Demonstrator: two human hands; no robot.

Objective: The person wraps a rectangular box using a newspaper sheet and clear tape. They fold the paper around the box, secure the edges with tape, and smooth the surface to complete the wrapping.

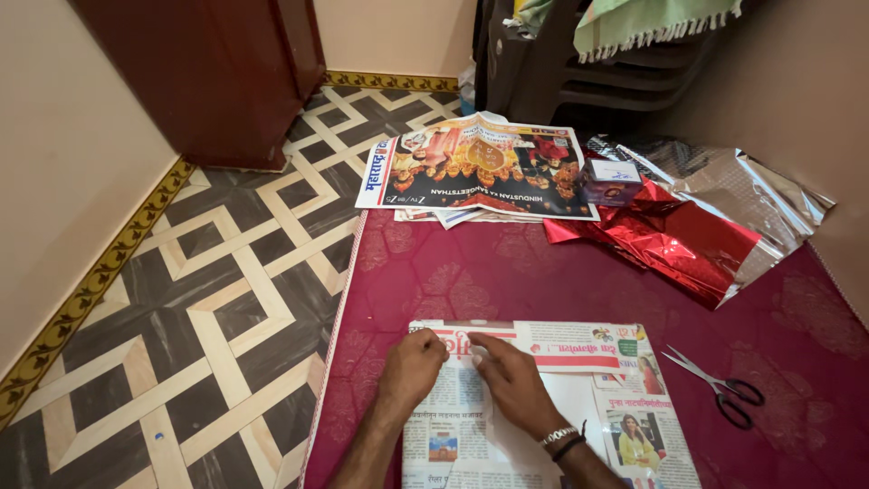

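Note:
A sheet of newspaper (579, 398) lies flat on the maroon mat (471, 272) close to me, its top edge folded over. My left hand (412, 367) presses on the sheet's upper left part, fingers curled down at the fold. Just to its right, my right hand (511, 380) lies flat on the paper, fingers pointing up and left toward the fold. The two hands nearly touch. Bracelets ring my right wrist. Neither hand lifts anything.
Scissors (724, 389) with black handles lie on the mat at the right. Crumpled red and silver foil wrap (688, 231) and a small box (611, 181) sit at the far right. A newspaper stack (480, 167) lies at the mat's far end. Patterned floor tiles (208, 299) and a wooden cabinet (217, 72) are left.

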